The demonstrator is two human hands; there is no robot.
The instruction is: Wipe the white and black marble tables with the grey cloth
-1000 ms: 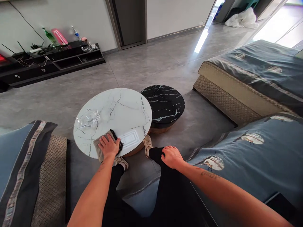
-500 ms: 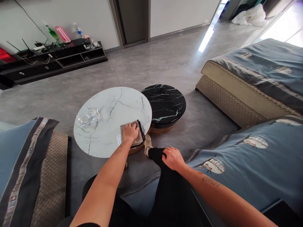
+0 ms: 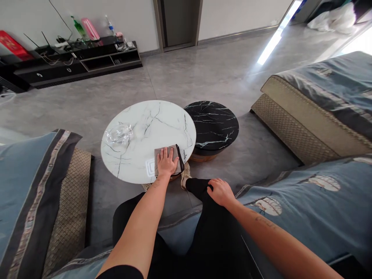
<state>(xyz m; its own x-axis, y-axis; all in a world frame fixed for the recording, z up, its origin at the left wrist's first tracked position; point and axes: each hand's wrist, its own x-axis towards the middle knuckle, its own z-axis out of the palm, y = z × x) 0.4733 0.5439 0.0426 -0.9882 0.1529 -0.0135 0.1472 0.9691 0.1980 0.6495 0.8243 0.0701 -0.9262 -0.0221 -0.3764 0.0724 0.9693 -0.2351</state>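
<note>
At the table's [image 3: 145, 128] near edge, the open left hand [image 3: 166, 162] presses the cloth [image 3: 174, 152] flat; the right hand [image 3: 221, 192], farther back, drapes open over a knee.

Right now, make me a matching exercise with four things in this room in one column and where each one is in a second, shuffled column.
Column one:
1. cloth
2. glass dish
3. black table
4. right hand

Column two:
A. resting on the black trouser leg
B. flat under the left hand
C. on the left part of the white table
D. on the floor at the white table's right side

Pairs: 1-B, 2-C, 3-D, 4-A
</note>
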